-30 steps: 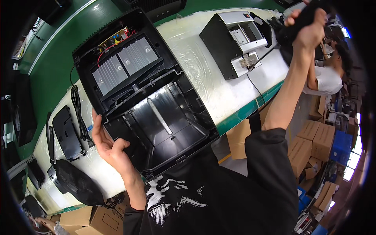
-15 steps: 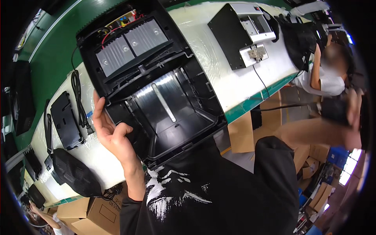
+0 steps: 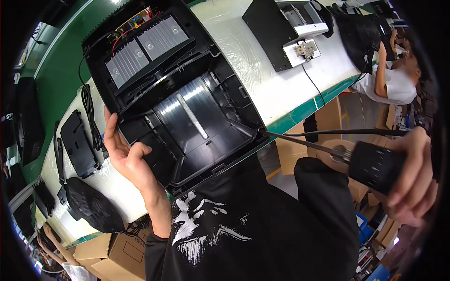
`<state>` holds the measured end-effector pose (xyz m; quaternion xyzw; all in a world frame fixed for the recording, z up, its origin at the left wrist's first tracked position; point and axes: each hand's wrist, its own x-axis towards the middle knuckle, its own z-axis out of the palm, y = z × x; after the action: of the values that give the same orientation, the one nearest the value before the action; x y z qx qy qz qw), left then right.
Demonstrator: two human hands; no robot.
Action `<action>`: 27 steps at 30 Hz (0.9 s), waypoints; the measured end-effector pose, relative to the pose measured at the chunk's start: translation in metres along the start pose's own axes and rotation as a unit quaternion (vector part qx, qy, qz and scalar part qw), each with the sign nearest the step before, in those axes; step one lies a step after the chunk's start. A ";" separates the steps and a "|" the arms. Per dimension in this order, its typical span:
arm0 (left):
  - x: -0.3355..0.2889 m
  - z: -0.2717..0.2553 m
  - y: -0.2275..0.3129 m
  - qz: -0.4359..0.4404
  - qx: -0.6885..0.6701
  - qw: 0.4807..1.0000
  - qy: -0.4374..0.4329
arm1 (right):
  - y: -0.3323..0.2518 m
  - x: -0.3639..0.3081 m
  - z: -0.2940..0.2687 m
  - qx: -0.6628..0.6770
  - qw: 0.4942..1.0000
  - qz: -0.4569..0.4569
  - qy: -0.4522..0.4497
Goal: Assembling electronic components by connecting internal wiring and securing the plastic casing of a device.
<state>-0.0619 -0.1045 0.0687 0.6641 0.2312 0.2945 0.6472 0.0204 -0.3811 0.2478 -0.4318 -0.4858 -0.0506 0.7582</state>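
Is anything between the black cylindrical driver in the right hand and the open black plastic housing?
Nothing visible: the right hand holds the black driver with its thin metal bit at the right corner of the black housing. A black cable runs close to the bit.

Black housing [image 3: 211, 152], white-marked black screwdriver [image 3: 376, 166]

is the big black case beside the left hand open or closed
Open: no cover lies over the black case, so its hollow inside and silvery finned blocks show.

The black housing [image 3: 206, 152] looks glossy plastic, the driver's shaft [image 3: 304, 144] smooth metal, the carton [image 3: 132, 255] matt cardboard.
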 end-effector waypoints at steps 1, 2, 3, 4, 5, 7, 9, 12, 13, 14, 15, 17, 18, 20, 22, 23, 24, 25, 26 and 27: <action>0.000 0.001 0.001 0.002 0.002 1.000 -0.006 | 0.001 -0.006 -0.011 -0.029 0.996 0.057 -0.061; 0.000 0.001 0.002 0.006 0.008 1.000 -0.007 | 0.004 -0.012 -0.023 -0.050 0.985 0.111 -0.122; 0.000 0.001 0.002 0.008 0.011 1.000 -0.005 | 0.007 -0.016 -0.029 -0.072 0.967 0.164 -0.182; 0.000 0.002 0.002 0.005 0.005 1.000 -0.003 | 0.002 -0.005 -0.019 -0.121 0.939 0.261 -0.189; 0.000 0.002 0.002 0.001 -0.001 1.000 -0.001 | -0.001 -0.008 -0.023 -0.120 0.939 0.261 -0.189; 0.000 0.003 0.002 0.000 0.000 1.000 -0.003 | 0.017 -0.007 -0.014 -0.102 0.942 0.263 -0.182; 0.001 0.003 0.003 -0.002 0.000 1.000 -0.007 | 0.025 -0.010 -0.010 -0.085 0.945 0.264 -0.173; 0.000 0.005 0.003 -0.001 -0.001 1.000 -0.015 | 0.039 -0.012 -0.003 -0.062 0.949 0.265 -0.161; 0.000 0.002 0.004 -0.004 0.000 1.000 -0.006 | 0.036 -0.017 -0.009 -0.048 0.950 0.264 -0.162; -0.001 0.002 0.004 -0.009 -0.001 1.000 -0.003 | 0.035 -0.020 -0.005 -0.038 0.950 0.264 -0.160; -0.001 0.001 0.003 -0.009 -0.001 1.000 -0.002 | 0.014 -0.031 -0.006 -0.029 0.951 0.265 -0.158; -0.001 0.001 0.001 0.000 0.003 1.000 -0.009 | 0.016 -0.037 -0.002 -0.011 0.952 0.266 -0.148; -0.002 0.002 0.001 0.000 0.004 1.000 -0.010 | 0.027 -0.036 -0.004 -0.002 0.953 0.266 -0.144; -0.002 0.000 0.000 -0.001 0.000 1.000 -0.008 | 0.027 -0.042 -0.003 0.018 0.953 0.269 -0.139; -0.002 0.000 0.000 -0.005 -0.001 1.000 -0.007 | 0.023 -0.048 -0.004 0.039 0.952 0.272 -0.133; -0.002 0.001 0.001 -0.008 -0.002 1.000 -0.008 | 0.039 -0.044 -0.005 0.049 0.952 0.273 -0.130; -0.002 0.003 0.002 -0.010 -0.001 1.000 -0.007 | 0.038 -0.045 -0.008 0.059 0.951 0.275 -0.127; -0.002 0.004 0.004 -0.010 -0.006 1.000 -0.009 | 0.039 -0.046 -0.006 0.064 0.950 0.277 -0.130; -0.002 0.004 0.004 -0.010 -0.011 1.000 -0.010 | 0.039 -0.046 -0.005 0.065 0.953 0.269 -0.125; -0.002 0.003 0.004 -0.012 -0.009 1.000 -0.005 | 0.040 -0.046 -0.005 0.065 0.955 0.262 -0.120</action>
<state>-0.0614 -0.1082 0.0722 0.6570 0.2337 0.2854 0.6575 0.0192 -0.3754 0.1870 -0.4967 -0.4449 0.2337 0.7076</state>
